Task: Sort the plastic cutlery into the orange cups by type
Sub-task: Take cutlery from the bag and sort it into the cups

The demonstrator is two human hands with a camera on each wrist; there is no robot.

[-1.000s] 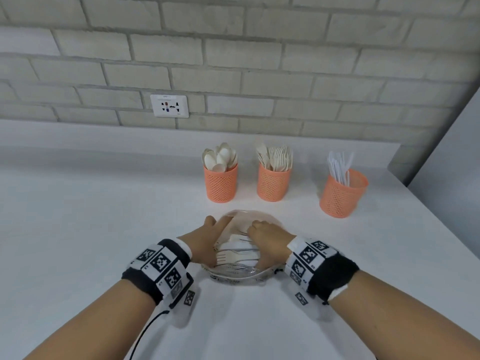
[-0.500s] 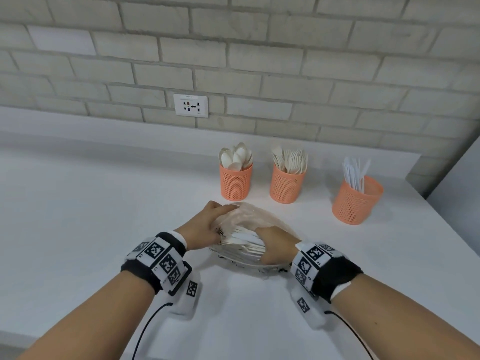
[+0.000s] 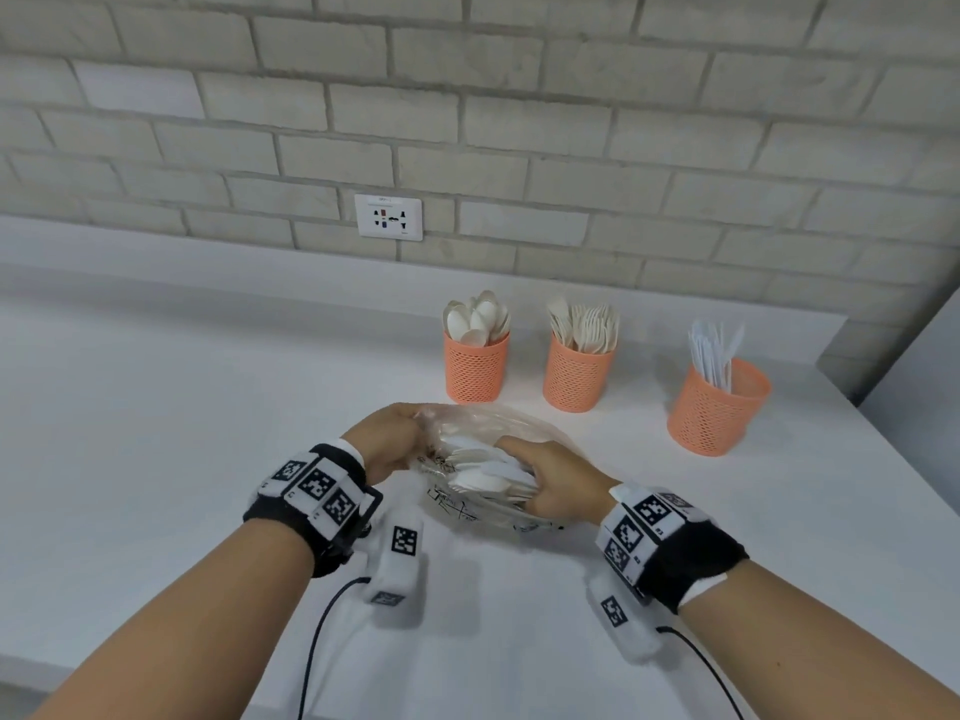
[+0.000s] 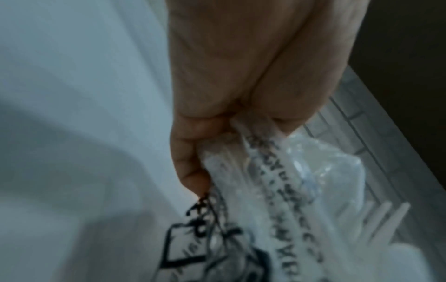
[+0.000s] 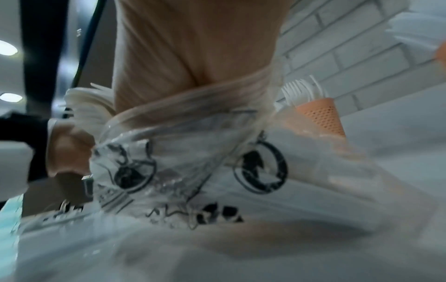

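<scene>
Bag (image 3: 483,433) now lifted off bench (image 3: 156,433); left hand (image 3: 387,441) pinches its edge, right hand (image 3: 558,483) grasps cutlery bundle (image 3: 488,472) inside. Cups (image 3: 475,366) at 12 o'clock, sorting next.

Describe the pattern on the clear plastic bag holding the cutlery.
Black printed logos and lettering on the clear plastic bag, including round emblems; clearest in the right wrist view.

the right hand (image 3: 558,480) fingers are hidden inside the clear bag (image 3: 483,423), so its grip cannot be judged. the bag's print (image 5: 260,171) is blurred beyond reading. the left hand (image 4: 241,85) fingertips are covered by gathered plastic.
</scene>
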